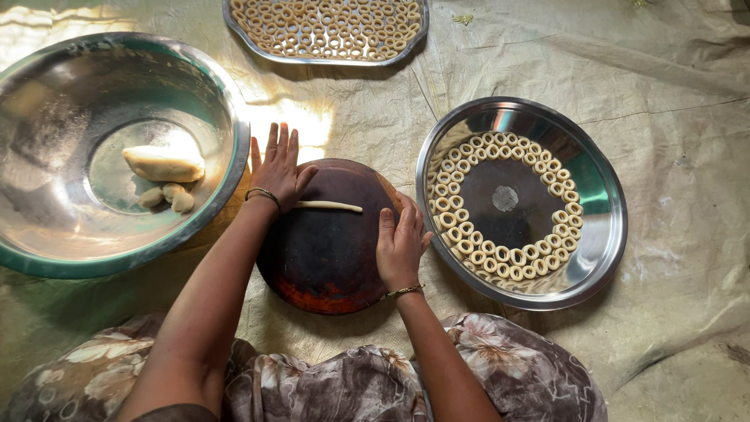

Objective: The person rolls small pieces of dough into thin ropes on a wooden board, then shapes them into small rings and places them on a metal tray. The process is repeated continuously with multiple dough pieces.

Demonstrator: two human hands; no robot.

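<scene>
At the left of the frame sits a big steel bowl (47, 156) holding a lump of dough (163, 164) and a few small dough pieces (168, 195) just below it. To its right, near the middle, a dark round board (328, 258) lies on the pale sheet (672, 94) that covers the ground.

The left hand (277, 170) lies flat at the board's upper left edge, fingers spread and straight, pointing toward the top of the frame; it grips nothing. A thin dough strip (329, 206) lies across the upper part of the board, its left end touching or tucked just under the heel of this hand. The strip runs rightward and ends a little short of the right hand.

The right hand (400, 244) rests palm down on the board's right side, fingers together and loosely curved, below and right of the strip's free end. Whether it covers any dough cannot be told.

Farther right, a round steel plate (601, 195) carries small dough rings (469, 234) laid in curved rows along its left and lower rim. At the top centre, a tray (234, 19) is packed with more rings (328, 27).
</scene>
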